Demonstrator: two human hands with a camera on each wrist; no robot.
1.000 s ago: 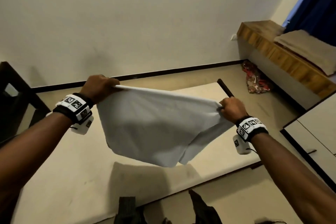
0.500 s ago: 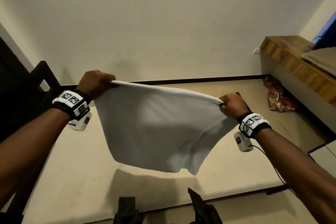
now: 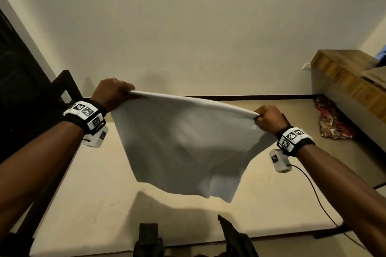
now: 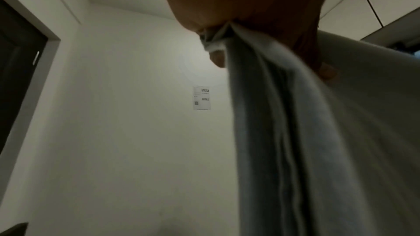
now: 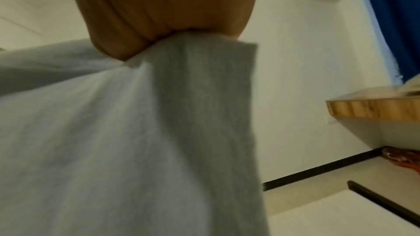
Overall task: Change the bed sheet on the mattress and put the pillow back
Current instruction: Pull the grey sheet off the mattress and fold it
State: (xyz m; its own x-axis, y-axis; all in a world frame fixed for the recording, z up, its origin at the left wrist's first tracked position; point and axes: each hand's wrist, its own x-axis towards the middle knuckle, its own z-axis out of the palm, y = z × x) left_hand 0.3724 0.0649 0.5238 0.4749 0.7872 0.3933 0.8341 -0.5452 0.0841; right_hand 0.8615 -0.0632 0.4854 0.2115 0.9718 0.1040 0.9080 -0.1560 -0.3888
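A folded white bed sheet (image 3: 186, 144) hangs in the air above the bare cream mattress (image 3: 87, 204). My left hand (image 3: 113, 93) grips the sheet's upper left corner and my right hand (image 3: 268, 118) grips its upper right corner, so the top edge is stretched taut between them. The lower part of the sheet droops free, clear of the mattress. In the left wrist view the sheet (image 4: 318, 132) bunches out of the fist (image 4: 238, 15). In the right wrist view the cloth (image 5: 136, 132) falls from the closed fist (image 5: 163, 12). A tan pillow (image 3: 376, 75) lies on the wooden bench.
A black bed frame (image 3: 62, 85) and a dark door stand at the left. A wooden-topped bench (image 3: 344, 73) runs along the right wall, with a red patterned bundle (image 3: 332, 123) on the floor beside it. A plain wall is straight ahead. Dark objects (image 3: 236, 240) sit at the mattress's near edge.
The view has swung left, so the bench and bundle slid toward the right edge. Both hands keep their grip on the sheet, which stays stretched above the mattress.
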